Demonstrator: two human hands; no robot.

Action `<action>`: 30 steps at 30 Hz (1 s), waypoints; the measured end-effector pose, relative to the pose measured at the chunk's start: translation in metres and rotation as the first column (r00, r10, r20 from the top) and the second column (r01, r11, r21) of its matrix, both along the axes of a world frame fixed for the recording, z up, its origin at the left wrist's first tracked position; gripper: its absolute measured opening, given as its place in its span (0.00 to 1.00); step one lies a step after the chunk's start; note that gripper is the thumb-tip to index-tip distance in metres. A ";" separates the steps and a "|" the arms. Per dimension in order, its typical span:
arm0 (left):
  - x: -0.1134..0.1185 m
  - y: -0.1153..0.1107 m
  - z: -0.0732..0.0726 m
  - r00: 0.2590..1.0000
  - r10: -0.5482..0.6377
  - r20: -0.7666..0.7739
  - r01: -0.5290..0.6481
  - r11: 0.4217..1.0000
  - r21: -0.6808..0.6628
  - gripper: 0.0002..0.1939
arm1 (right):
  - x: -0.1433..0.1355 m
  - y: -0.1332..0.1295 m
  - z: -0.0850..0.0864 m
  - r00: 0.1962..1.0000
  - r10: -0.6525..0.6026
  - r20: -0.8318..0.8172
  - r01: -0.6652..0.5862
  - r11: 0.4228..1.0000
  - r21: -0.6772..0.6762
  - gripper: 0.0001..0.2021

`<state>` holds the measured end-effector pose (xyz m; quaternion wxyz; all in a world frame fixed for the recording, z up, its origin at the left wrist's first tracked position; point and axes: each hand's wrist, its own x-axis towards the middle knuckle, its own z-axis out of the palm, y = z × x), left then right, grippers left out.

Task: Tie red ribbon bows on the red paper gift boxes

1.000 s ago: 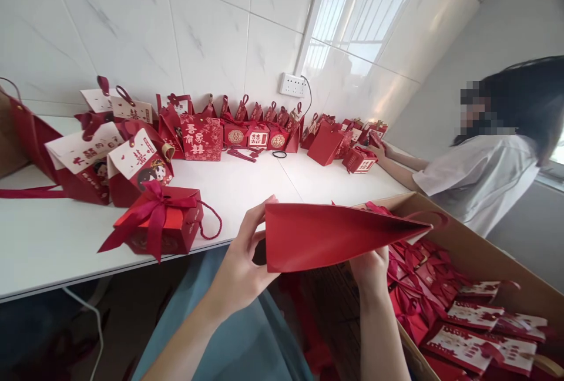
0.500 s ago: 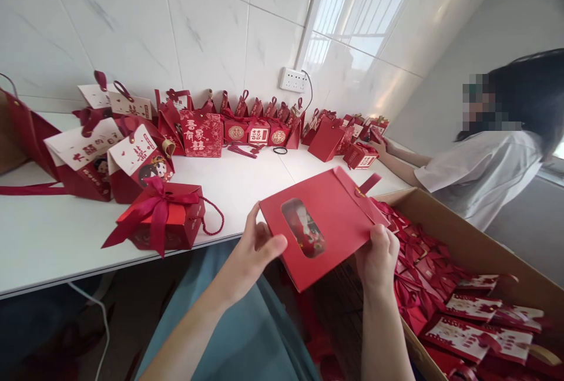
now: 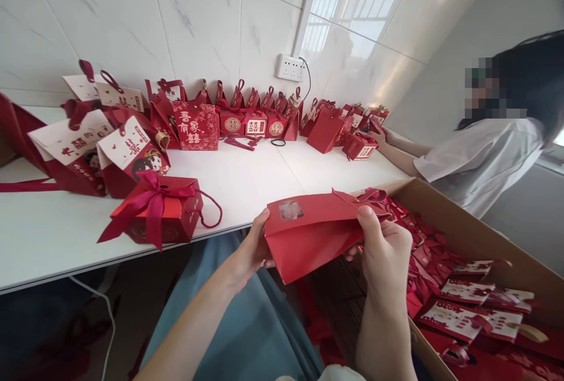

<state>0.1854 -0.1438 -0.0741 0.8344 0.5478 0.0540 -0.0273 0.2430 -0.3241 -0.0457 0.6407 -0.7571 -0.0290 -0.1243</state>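
Observation:
Tilted in front of me is a red gift box [image 3: 319,237] with a small clear window in its upper face and a ribbon loop at its right end. My left hand [image 3: 251,250] grips its left end, fingers partly behind it. My right hand [image 3: 385,246] holds the right end, thumb on top near the ribbon. To the left, a red box with a big bow [image 3: 161,211] and a cord handle sits at the front edge of the white table [image 3: 247,184].
Several red and white gift boxes [image 3: 196,127] line the tiled wall. A large carton [image 3: 484,234] of red packages stands at the right. Beyond it a person in a white shirt [image 3: 478,164] reaches over the table. A socket strip [image 3: 291,68] is on the wall.
The held box has turned so its windowed face tips up and away, and its side now faces me. My right hand has rolled over with its thumb on top. The view has shifted slightly.

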 end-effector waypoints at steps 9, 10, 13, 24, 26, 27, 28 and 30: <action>0.003 0.000 -0.004 0.918 0.340 0.203 -0.365 0.925 0.101 0.31 | 0.026 0.000 -0.023 0.975 0.211 -0.071 -0.195 0.964 0.182 0.18; 0.003 0.000 -0.005 0.907 0.327 0.265 -0.371 0.919 0.137 0.32 | 0.030 -0.002 -0.027 0.962 0.258 -0.084 -0.235 0.948 0.215 0.17; 0.001 0.002 -0.006 0.888 0.258 0.380 -0.353 0.913 0.206 0.33 | 0.040 -0.005 -0.039 0.934 0.350 -0.080 -0.310 0.899 0.310 0.16; -0.005 0.001 -0.006 0.863 0.198 0.464 -0.313 0.931 0.186 0.35 | 0.046 -0.009 -0.049 0.939 0.344 0.026 -0.321 0.844 0.430 0.11; -0.005 0.001 -0.005 0.869 0.198 0.454 -0.308 0.934 0.182 0.35 | 0.044 -0.009 -0.047 0.933 0.360 0.015 -0.333 0.846 0.417 0.10; -0.005 0.001 -0.004 0.871 0.206 0.445 -0.311 0.934 0.176 0.34 | 0.043 -0.009 -0.045 0.929 0.369 0.006 -0.339 0.846 0.412 0.11; -0.004 0.001 -0.004 0.875 0.223 0.430 -0.319 0.933 0.166 0.34 | 0.042 -0.009 -0.044 0.928 0.373 -0.001 -0.340 0.848 0.407 0.13; -0.001 0.002 -0.004 0.892 0.275 0.358 -0.340 0.931 0.131 0.33 | 0.040 -0.009 -0.042 0.934 0.357 -0.013 -0.324 0.861 0.392 0.16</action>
